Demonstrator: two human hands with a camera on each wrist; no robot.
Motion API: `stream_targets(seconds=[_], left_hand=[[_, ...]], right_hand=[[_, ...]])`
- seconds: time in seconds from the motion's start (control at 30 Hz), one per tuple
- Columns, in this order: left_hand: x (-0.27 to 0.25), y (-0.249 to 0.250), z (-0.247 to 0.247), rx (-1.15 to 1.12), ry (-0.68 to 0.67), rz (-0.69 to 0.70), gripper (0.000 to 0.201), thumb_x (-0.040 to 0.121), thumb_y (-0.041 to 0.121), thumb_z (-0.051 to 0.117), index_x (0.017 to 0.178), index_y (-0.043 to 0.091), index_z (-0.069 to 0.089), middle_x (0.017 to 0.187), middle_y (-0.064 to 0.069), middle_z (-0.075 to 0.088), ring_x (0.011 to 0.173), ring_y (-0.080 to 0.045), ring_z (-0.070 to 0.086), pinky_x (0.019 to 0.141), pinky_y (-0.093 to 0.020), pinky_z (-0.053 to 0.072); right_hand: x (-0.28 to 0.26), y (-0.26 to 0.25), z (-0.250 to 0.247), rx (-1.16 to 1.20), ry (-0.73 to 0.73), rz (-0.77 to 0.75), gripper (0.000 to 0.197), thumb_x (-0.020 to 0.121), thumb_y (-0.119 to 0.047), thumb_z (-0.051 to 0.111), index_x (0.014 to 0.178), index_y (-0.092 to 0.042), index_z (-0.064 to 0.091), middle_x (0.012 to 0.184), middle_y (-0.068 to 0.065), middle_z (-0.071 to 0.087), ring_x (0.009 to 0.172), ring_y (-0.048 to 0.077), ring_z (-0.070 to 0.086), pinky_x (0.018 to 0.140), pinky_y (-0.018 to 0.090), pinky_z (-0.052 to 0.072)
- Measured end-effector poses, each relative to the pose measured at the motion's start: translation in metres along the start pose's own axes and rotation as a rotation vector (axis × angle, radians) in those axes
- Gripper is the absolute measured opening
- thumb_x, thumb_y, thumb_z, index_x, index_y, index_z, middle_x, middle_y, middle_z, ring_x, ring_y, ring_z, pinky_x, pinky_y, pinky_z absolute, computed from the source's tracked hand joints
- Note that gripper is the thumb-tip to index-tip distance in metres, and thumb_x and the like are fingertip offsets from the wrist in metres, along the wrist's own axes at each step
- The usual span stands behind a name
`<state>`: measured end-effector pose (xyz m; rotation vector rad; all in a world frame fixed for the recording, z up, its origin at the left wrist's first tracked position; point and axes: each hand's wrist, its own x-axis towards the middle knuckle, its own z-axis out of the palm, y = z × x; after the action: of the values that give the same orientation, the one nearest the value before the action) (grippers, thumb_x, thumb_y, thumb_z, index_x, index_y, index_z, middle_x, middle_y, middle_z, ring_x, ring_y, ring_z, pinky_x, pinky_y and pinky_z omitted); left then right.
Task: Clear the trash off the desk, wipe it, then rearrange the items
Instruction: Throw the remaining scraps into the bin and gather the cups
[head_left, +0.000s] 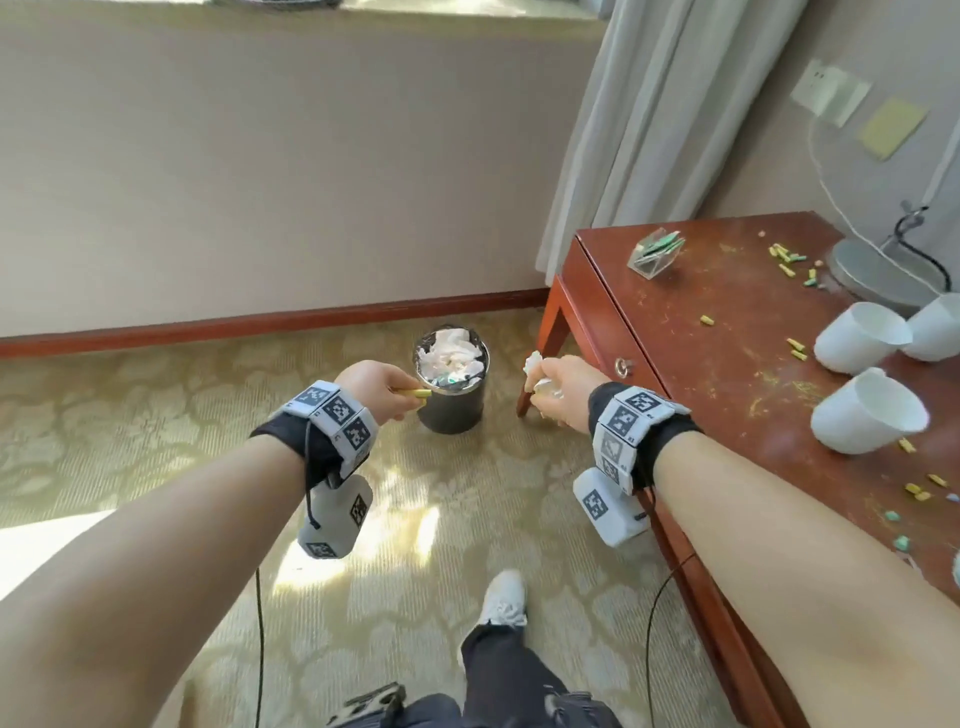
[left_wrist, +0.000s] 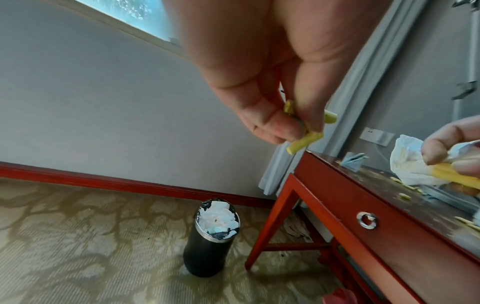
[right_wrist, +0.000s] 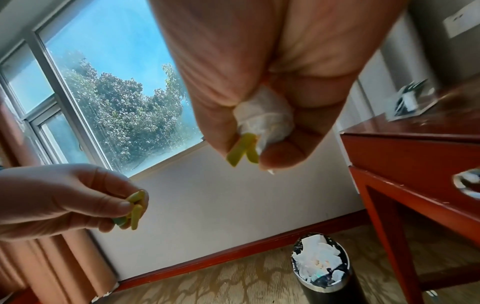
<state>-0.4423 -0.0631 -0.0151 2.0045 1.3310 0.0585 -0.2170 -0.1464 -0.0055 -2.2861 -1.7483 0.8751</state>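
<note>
Several short yellow sticks (left_wrist: 303, 142) are pinched between the thumb and fingertips of the left hand (head_left: 376, 387), which hangs beside and above the rim of the black bin (head_left: 451, 410). They look like chalk pieces, though the blur leaves that uncertain. The right hand (head_left: 558, 389) is clenched around a crumpled white tissue (right_wrist: 265, 115) together with two more yellow sticks (right_wrist: 242, 149), their ends poking out below the fingers. This hand is held between the bin and the corner of the red-brown desk (head_left: 691, 291). The bin stands on the patterned carpet (head_left: 156, 415) near the desk's front leg and is already heaped with white paper.

On the desk more yellow and green bits (head_left: 787, 257) lie scattered, with yellowish dust smeared across the top. Three white cups (head_left: 860, 338) lie tipped on their sides near the right edge, a clear acrylic holder (head_left: 655, 252) with green contents rests near the far left corner, and a round lamp base (head_left: 878, 273) stands at the back. A grey curtain (head_left: 649, 119) hangs behind.
</note>
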Motion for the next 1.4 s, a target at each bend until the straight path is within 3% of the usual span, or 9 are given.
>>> stream_targets(seconds=[0.2, 0.33, 0.47, 0.6, 0.73, 0.93, 1.03, 1.2, 1.4], left_hand=[[0.144, -0.021, -0.027, 0.029, -0.014, -0.086, 0.027, 0.090, 0.030, 0.059, 0.113, 0.018, 0.066, 0.089, 0.006, 0.066, 0.080, -0.008, 0.063, 0.074, -0.022, 0.053], [0.260, -0.032, -0.036, 0.075, -0.093, -0.136, 0.028, 0.090, 0.031, 0.059, 0.114, 0.018, 0.066, 0.100, 0.001, 0.070, 0.090, -0.014, 0.065, 0.085, -0.030, 0.054], [0.359, -0.051, -0.038, 0.111, -0.149, -0.145, 0.030, 0.091, 0.028, 0.057, 0.119, 0.019, 0.063, 0.110, 0.001, 0.066, 0.099, -0.015, 0.062, 0.087, -0.026, 0.049], [0.457, -0.084, -0.015, 0.166, -0.256, -0.124, 0.030, 0.092, 0.030, 0.056, 0.119, 0.021, 0.063, 0.116, 0.002, 0.064, 0.107, -0.015, 0.058, 0.086, -0.022, 0.041], [0.546, -0.132, 0.037, 0.199, -0.356, -0.130, 0.033, 0.091, 0.031, 0.058, 0.121, 0.019, 0.061, 0.121, 0.002, 0.064, 0.112, -0.014, 0.057, 0.090, -0.019, 0.039], [0.619, -0.180, 0.100, 0.227, -0.499, -0.106, 0.034, 0.092, 0.026, 0.055, 0.125, 0.017, 0.059, 0.123, -0.002, 0.062, 0.113, -0.018, 0.056, 0.090, -0.020, 0.038], [0.636, -0.193, 0.119, 0.238, -0.531, -0.111, 0.035, 0.092, 0.026, 0.057, 0.125, 0.016, 0.058, 0.121, -0.004, 0.062, 0.113, -0.019, 0.056, 0.092, -0.022, 0.039], [0.649, -0.202, 0.132, 0.221, -0.554, -0.127, 0.032, 0.090, 0.027, 0.059, 0.120, 0.018, 0.060, 0.121, -0.003, 0.062, 0.111, -0.018, 0.058, 0.091, -0.021, 0.040], [0.646, -0.194, 0.126, 0.219, -0.583, -0.111, 0.050, 0.090, 0.028, 0.058, 0.138, 0.023, 0.044, 0.140, 0.000, 0.049, 0.126, -0.017, 0.049, 0.102, -0.024, 0.036]], right_hand=[[0.175, 0.005, -0.004, -0.002, -0.058, -0.011, 0.015, 0.091, -0.023, 0.051, 0.105, -0.022, 0.058, 0.109, 0.005, 0.049, 0.078, 0.021, 0.056, 0.070, 0.028, 0.047], [0.292, 0.015, -0.002, -0.005, -0.141, 0.027, 0.022, 0.093, -0.021, 0.048, 0.112, -0.018, 0.058, 0.115, 0.009, 0.047, 0.077, 0.022, 0.052, 0.068, 0.026, 0.041], [0.387, 0.026, 0.011, -0.008, -0.206, 0.089, 0.025, 0.095, -0.019, 0.045, 0.117, -0.015, 0.056, 0.124, 0.011, 0.044, 0.085, 0.024, 0.051, 0.073, 0.027, 0.041], [0.474, 0.046, 0.048, 0.012, -0.326, 0.148, 0.031, 0.094, -0.009, 0.045, 0.125, -0.007, 0.050, 0.131, 0.013, 0.042, 0.113, 0.029, 0.050, 0.079, 0.020, 0.036], [0.546, 0.077, 0.104, 0.064, -0.319, 0.221, 0.028, 0.093, -0.008, 0.046, 0.119, -0.005, 0.055, 0.127, 0.017, 0.045, 0.109, 0.032, 0.053, 0.087, 0.025, 0.041], [0.613, 0.107, 0.170, 0.190, -0.317, 0.328, 0.026, 0.093, -0.017, 0.051, 0.117, -0.009, 0.059, 0.128, 0.016, 0.048, 0.106, 0.031, 0.057, 0.087, 0.029, 0.043], [0.626, 0.118, 0.185, 0.233, -0.322, 0.403, 0.033, 0.093, -0.024, 0.051, 0.125, -0.016, 0.052, 0.136, 0.012, 0.040, 0.114, 0.029, 0.052, 0.095, 0.032, 0.041], [0.629, 0.125, 0.185, 0.320, -0.380, 0.421, 0.051, 0.093, -0.029, 0.052, 0.141, -0.024, 0.036, 0.146, 0.009, 0.032, 0.129, 0.024, 0.041, 0.103, 0.029, 0.034], [0.618, 0.122, 0.172, 0.407, -0.424, 0.405, 0.064, 0.092, -0.022, 0.054, 0.147, -0.029, 0.022, 0.154, 0.004, 0.021, 0.138, 0.021, 0.030, 0.113, 0.031, 0.028]])
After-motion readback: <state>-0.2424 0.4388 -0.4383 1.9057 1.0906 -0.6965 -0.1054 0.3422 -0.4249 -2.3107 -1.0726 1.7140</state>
